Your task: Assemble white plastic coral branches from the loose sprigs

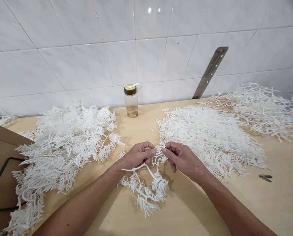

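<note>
A white plastic branch (150, 195) with feathery tufts hangs from my hands over the middle of the table. My left hand (138, 154) pinches one of its thin stems between thumb and fingers. Close beside it, my right hand (177, 154) has thumb and forefinger closed on a small white needle-tipped sprig (160, 147). The fingertips of both hands nearly meet there. Whether the sprig is joined to the branch is hard to make out.
Tufted white branches are heaped at left (70, 141). At right lies a pile of small sprigs (207, 134), with bare white stems (264, 105) behind. A bottle (131, 103) stands near the tiled wall; a metal bracket (210, 72) leans there. A small dark object (265, 177) lies at right.
</note>
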A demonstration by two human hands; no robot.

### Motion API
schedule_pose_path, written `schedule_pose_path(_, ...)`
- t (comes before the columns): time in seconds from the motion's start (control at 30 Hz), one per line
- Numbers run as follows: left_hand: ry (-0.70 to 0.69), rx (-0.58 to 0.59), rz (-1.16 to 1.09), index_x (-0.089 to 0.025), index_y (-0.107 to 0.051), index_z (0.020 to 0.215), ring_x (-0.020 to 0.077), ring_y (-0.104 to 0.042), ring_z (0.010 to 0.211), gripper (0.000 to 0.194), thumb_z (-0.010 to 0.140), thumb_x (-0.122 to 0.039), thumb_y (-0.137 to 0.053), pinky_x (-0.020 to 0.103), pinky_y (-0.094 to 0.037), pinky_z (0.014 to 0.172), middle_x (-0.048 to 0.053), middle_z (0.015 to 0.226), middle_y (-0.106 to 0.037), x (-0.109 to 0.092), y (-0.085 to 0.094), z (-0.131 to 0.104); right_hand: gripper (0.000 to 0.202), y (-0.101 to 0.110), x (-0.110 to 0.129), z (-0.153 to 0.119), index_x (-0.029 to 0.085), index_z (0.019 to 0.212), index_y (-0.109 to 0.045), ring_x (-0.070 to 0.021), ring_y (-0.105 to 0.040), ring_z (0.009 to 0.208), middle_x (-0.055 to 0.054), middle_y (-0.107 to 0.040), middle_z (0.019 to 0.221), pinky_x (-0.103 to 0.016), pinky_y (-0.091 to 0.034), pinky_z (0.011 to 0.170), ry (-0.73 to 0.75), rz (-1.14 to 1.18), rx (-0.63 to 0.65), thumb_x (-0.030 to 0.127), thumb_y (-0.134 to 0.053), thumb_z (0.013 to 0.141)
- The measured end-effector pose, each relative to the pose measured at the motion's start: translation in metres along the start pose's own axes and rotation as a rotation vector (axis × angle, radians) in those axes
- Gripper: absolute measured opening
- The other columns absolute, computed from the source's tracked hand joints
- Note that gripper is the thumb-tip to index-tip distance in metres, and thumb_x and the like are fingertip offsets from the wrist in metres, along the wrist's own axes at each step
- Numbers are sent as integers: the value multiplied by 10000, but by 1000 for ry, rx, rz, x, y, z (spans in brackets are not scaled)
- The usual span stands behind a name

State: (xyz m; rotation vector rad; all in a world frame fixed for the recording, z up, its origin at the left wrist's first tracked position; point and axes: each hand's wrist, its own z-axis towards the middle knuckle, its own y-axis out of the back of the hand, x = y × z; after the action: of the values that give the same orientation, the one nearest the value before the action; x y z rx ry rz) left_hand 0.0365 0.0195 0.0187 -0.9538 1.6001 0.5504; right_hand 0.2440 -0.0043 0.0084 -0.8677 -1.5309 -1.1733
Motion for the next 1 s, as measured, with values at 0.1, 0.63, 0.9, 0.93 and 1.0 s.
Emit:
schedule_pose_path(0.1,26,23,-19,-171,-556,938,32,-260,341,411,806,-530,-706,189,-151,385,-94,470,-487,0,2,0,344,-2,-4,3,196,772,-574,-89,-477,398,67,-487,489,-215,-401,424,-20,32,-7,501,-565,932)
schedule_pose_path(0.63,48,52,-72,-170,-583,919,29,-294,358,363,854,-516,-671,197,-176,383,-61,535,-542,8,12,6,389,-3,-4,3,177,1043,-645,-132,-593,544,-1,-609,661,-250,-521,475,-104,401,-49,528,-648,877)
schedule_pose_path(0.9,71,38,-253,-167,-594,908,39,-329,362,305,841,-441,-711,195,-179,376,-56,513,-542,10,17,7,286,7,-8,4,183,1061,-678,-122,-584,563,-6,-600,697,-251,-520,496,-4,388,11,424,-642,911)
schedule_pose_path(0.93,66,38,-288,-163,-594,893,41,-345,369,306,828,-432,-726,191,-196,386,-56,505,-538,9,18,8,271,7,-9,5,184,1050,-680,-116,-580,553,-2,-595,694,-248,-517,495,0,384,30,415,-644,912)
schedule_pose_path(1.0,62,44,-339,-158,-591,859,45,-371,377,310,805,-418,-750,187,-223,401,-58,494,-529,8,18,9,260,8,-10,7,190,1055,-673,-100,-568,523,9,-589,695,-242,-511,492,1,376,68,405,-652,909)
